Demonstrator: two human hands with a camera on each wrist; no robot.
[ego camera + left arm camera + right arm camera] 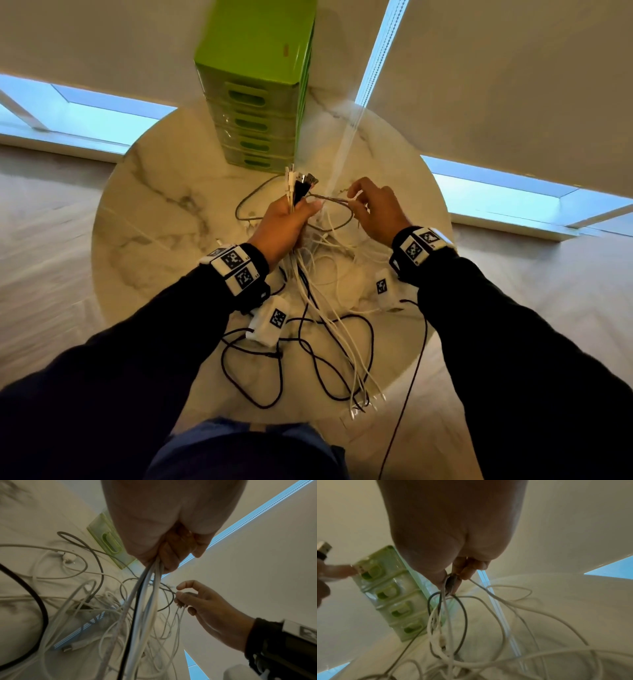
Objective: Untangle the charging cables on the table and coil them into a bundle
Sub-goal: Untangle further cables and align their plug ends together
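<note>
Round marble bench (144,205) under everything, a tall green drawer unit (260,113) standing at its far edge.

Left of centre, left hand (284,222) fisted around a bundle of charging cables (308,274), white ones plus a black one, plug ends (301,180) sticking up out of the top of the fist, near the foot of the drawer unit. Below the fist, the gathered strands (145,601) hanging down together into the loose tangle (329,342) spread over the near half of the bench. Black loops (253,370) lying at the near left of that tangle, white strands reaching the near edge.

Between the two hands, a grey braided cable (329,200) stretched across, with a grey loop (246,205) lying on the bench just beyond.

Further right, right hand (376,209) raised over the bench, fingertips (179,596) pinching the grey cable together with thin white strands (443,615), remaining fingers loosely curled.
</note>
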